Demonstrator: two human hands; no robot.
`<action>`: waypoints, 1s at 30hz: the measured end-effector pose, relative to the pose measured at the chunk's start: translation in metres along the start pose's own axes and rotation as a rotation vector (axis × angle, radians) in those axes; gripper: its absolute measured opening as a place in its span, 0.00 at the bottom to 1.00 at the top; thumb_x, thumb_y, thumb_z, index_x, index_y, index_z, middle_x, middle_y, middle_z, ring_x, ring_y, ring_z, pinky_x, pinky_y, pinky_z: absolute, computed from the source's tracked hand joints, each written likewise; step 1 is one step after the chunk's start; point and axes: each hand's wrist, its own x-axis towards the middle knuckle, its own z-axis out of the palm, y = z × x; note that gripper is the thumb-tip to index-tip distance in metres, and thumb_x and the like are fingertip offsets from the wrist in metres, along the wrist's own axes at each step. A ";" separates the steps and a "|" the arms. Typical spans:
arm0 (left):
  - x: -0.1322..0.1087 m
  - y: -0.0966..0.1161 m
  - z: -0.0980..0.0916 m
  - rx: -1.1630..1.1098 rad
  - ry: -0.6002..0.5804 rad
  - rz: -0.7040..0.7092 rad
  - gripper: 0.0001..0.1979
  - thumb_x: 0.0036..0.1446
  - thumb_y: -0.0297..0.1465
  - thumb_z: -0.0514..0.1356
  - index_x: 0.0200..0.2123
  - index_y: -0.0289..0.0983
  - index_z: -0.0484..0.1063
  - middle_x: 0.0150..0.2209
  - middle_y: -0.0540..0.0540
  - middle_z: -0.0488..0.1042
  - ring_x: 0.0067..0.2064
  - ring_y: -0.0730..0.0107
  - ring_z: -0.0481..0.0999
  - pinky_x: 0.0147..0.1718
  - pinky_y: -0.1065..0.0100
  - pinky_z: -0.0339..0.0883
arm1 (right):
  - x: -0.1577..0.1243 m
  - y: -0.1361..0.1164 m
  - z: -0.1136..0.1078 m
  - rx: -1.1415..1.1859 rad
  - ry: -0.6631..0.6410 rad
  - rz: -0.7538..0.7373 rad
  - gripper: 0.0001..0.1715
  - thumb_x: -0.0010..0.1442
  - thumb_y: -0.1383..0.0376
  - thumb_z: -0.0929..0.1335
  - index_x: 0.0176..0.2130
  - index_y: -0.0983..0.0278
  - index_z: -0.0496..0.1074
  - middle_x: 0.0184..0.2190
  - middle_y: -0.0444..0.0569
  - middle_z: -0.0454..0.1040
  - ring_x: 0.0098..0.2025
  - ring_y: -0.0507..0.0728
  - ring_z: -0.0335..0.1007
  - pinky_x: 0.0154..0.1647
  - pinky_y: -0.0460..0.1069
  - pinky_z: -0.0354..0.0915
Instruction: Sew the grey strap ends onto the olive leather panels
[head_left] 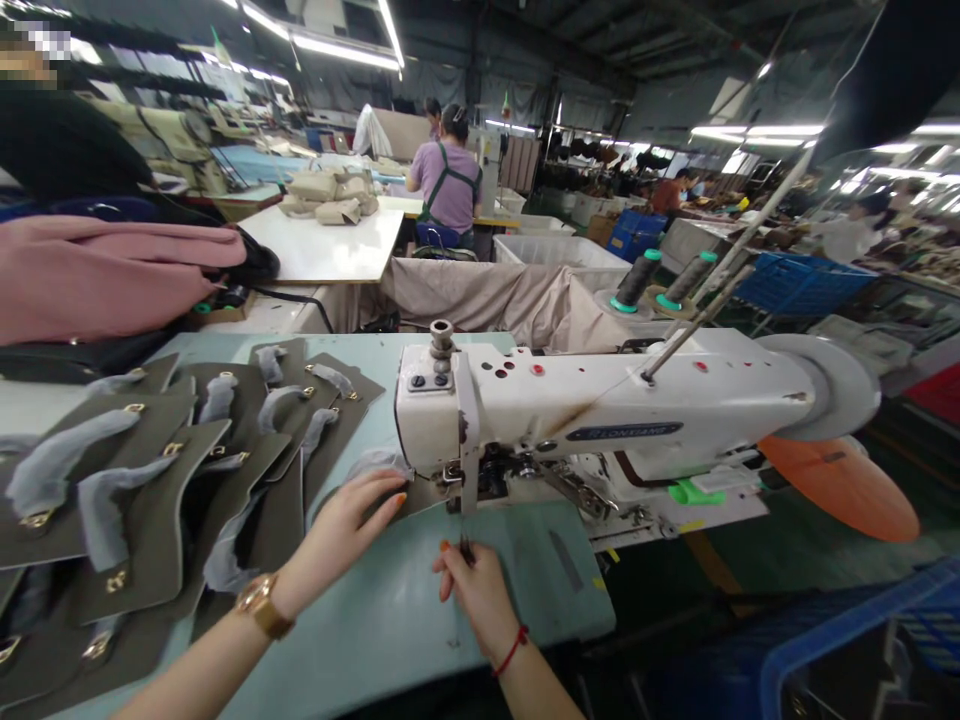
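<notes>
Two hands: both rest on the pale green table (pixel 390 620) in front of the sewing machine (pixel 600 400).
Left hand: the left hand (pixel 345 530) lies flat with fingers spread, pressing on a dark olive piece (pixel 420 497) just left of the machine's needle; a gold watch (pixel 262 605) sits on its wrist.
Right hand: the right hand (pixel 476 590) is closed in a pinch on a small dark tool (pixel 466 548), directly below the needle; what the tool is cannot be told. A red string (pixel 512 650) circles that wrist.
Piece under the needle: it runs from beneath the left fingertips to the machine's foot, touching the left hand and just above the right hand.
Stack to the left of the machine: many olive flaps (pixel 150 500) with gold clasps and grey wrapped straps overlap on the table, beside the left forearm.
Behind the machine: two thread cones (pixel 664 280) with green bases stand upright.
Far behind the machine: a person in a purple shirt (pixel 450 185) sits with their back turned at a white table (pixel 322 245).
Far left of the machine: pink cloth (pixel 97 275) lies folded.
</notes>
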 end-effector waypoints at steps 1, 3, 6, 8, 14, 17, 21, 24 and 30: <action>-0.014 0.005 0.008 -0.082 0.070 -0.027 0.12 0.57 0.38 0.56 0.41 0.41 0.74 0.45 0.44 0.73 0.48 0.60 0.70 0.49 0.63 0.62 | -0.002 0.007 -0.003 -0.025 -0.013 0.009 0.23 0.59 0.54 0.63 0.28 0.69 0.75 0.13 0.44 0.67 0.16 0.47 0.51 0.20 0.43 0.49; -0.038 0.016 0.030 -0.317 0.097 -0.161 0.10 0.56 0.38 0.58 0.35 0.39 0.74 0.36 0.46 0.72 0.40 0.65 0.71 0.41 0.67 0.64 | -0.004 0.020 -0.007 -0.082 -0.036 0.026 0.23 0.60 0.54 0.63 0.28 0.69 0.75 0.13 0.44 0.67 0.16 0.48 0.54 0.21 0.43 0.51; -0.053 0.026 0.068 -0.874 0.001 -0.493 0.13 0.56 0.42 0.58 0.35 0.37 0.72 0.25 0.52 0.65 0.26 0.76 0.64 0.26 0.73 0.59 | -0.005 0.033 -0.009 -0.179 -0.072 0.051 0.22 0.60 0.56 0.62 0.27 0.69 0.75 0.13 0.45 0.67 0.16 0.48 0.55 0.20 0.43 0.51; -0.045 0.027 0.087 -1.248 0.002 -0.633 0.16 0.54 0.44 0.59 0.37 0.37 0.71 0.25 0.53 0.64 0.23 0.79 0.61 0.23 0.75 0.56 | -0.005 0.037 -0.009 -0.222 -0.095 0.049 0.21 0.59 0.58 0.62 0.27 0.69 0.75 0.13 0.46 0.68 0.16 0.48 0.56 0.20 0.43 0.51; 0.001 0.015 0.094 -1.409 0.137 -0.739 0.19 0.43 0.43 0.67 0.24 0.33 0.69 0.23 0.52 0.66 0.24 0.80 0.61 0.25 0.75 0.56 | -0.007 0.042 -0.008 -0.236 -0.065 0.030 0.21 0.59 0.58 0.62 0.26 0.69 0.75 0.13 0.45 0.67 0.17 0.48 0.57 0.21 0.43 0.53; 0.006 0.010 0.084 -1.126 0.085 -0.697 0.21 0.45 0.46 0.64 0.18 0.34 0.65 0.19 0.55 0.59 0.23 0.78 0.55 0.25 0.72 0.52 | -0.005 0.046 -0.008 -0.233 -0.061 0.036 0.21 0.59 0.58 0.62 0.26 0.69 0.75 0.12 0.45 0.67 0.16 0.48 0.56 0.21 0.43 0.53; 0.003 0.008 0.072 -0.755 0.015 -0.667 0.25 0.48 0.51 0.58 0.14 0.37 0.58 0.17 0.56 0.54 0.23 0.76 0.52 0.26 0.69 0.48 | -0.003 0.050 -0.008 -0.255 -0.075 0.037 0.20 0.59 0.58 0.62 0.26 0.68 0.75 0.12 0.44 0.66 0.15 0.48 0.55 0.20 0.43 0.52; 0.004 0.011 0.065 -0.682 -0.037 -0.687 0.24 0.48 0.51 0.57 0.16 0.37 0.61 0.18 0.55 0.57 0.25 0.74 0.55 0.28 0.69 0.50 | -0.003 0.049 -0.009 -0.252 -0.080 0.032 0.20 0.59 0.58 0.62 0.26 0.68 0.74 0.12 0.44 0.66 0.15 0.48 0.56 0.20 0.43 0.53; 0.008 0.021 0.063 -0.724 -0.042 -0.646 0.24 0.49 0.51 0.55 0.15 0.38 0.59 0.18 0.55 0.55 0.24 0.74 0.54 0.28 0.70 0.51 | -0.005 0.048 -0.011 -0.230 -0.081 0.023 0.21 0.58 0.57 0.62 0.26 0.69 0.74 0.13 0.45 0.67 0.15 0.48 0.56 0.20 0.43 0.53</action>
